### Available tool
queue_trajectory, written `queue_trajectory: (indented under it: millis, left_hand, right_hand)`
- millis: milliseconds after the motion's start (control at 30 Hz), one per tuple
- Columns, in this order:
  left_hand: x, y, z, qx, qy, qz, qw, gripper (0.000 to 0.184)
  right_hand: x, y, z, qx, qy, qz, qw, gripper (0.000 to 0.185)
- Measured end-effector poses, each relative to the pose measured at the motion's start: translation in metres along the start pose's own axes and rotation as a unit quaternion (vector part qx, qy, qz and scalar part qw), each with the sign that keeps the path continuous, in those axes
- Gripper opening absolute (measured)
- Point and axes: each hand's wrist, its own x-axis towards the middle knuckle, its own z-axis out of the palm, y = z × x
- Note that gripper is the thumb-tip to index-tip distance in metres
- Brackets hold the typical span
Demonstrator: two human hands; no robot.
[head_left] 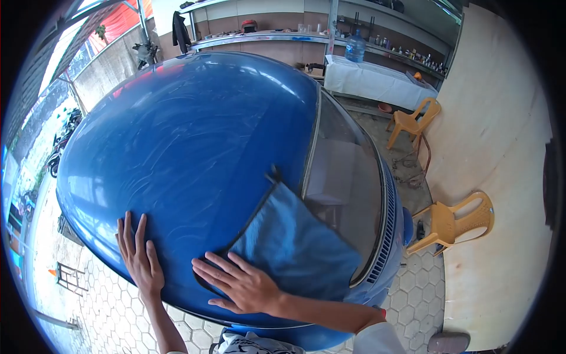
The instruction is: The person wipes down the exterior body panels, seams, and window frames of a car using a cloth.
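The glossy blue roof (177, 135) of a car fills the middle of the view, with whitish swirl streaks over its paint. My left hand (140, 259) lies on the roof near its lower edge, fingers stretched out, holding nothing. To its right, my right hand (244, 286) rests flat with fingers spread at the left edge of a blue cloth (295, 236). The cloth is laid out over the roof and the lower corner of the car window (342, 171). Part of its near edge is hidden under my right hand and forearm.
Yellow plastic chairs (454, 221) stand right of the car, beside a pale wooden panel (495, 147). Behind are shelves with small bottles (407, 53) and a covered table (377, 79) bearing a blue water jug (355, 46). A small stool (72, 277) stands on the paving at left.
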Motion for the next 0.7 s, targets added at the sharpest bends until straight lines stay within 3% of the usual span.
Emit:
queue_trajectory:
  millis: [133, 200, 333, 433, 567, 667, 700]
  left_hand:
    - [-0.003, -0.002, -0.001, -0.018, 0.003, -0.005, 1.000, 0.050]
    - [-0.004, -0.004, -0.001, -0.027, 0.003, -0.011, 1.000, 0.050]
    - [-0.007, -0.005, 0.002, -0.040, 0.007, -0.037, 0.999, 0.049]
    - [-0.004, -0.004, 0.003, -0.022, 0.011, -0.049, 0.998, 0.048]
    - [0.001, -0.004, 0.001, -0.021, -0.010, -0.032, 0.999, 0.044]
    - [0.002, -0.007, -0.002, -0.020, -0.009, -0.031, 0.999, 0.043]
    - [0.002, -0.009, -0.001, -0.012, -0.008, -0.027, 1.000, 0.045]
  right_hand:
    - [0.008, 0.000, 0.001, -0.006, 0.029, -0.003, 1.000, 0.056]
    - [0.034, 0.035, -0.022, -0.018, 0.043, 0.020, 0.999, 0.053]
    - [0.107, 0.189, -0.051, -0.087, 0.094, 0.163, 0.978, 0.049]
    - [0.153, 0.314, -0.068, -0.098, 0.012, 0.277, 0.956, 0.058]
    - [0.207, 0.419, -0.064, -0.081, 0.007, 0.407, 0.910, 0.061]
    - [0.233, 0.422, -0.058, -0.066, 0.016, 0.407, 0.911, 0.061]
    - [0.237, 0.409, -0.056, -0.060, 0.014, 0.352, 0.934, 0.060]
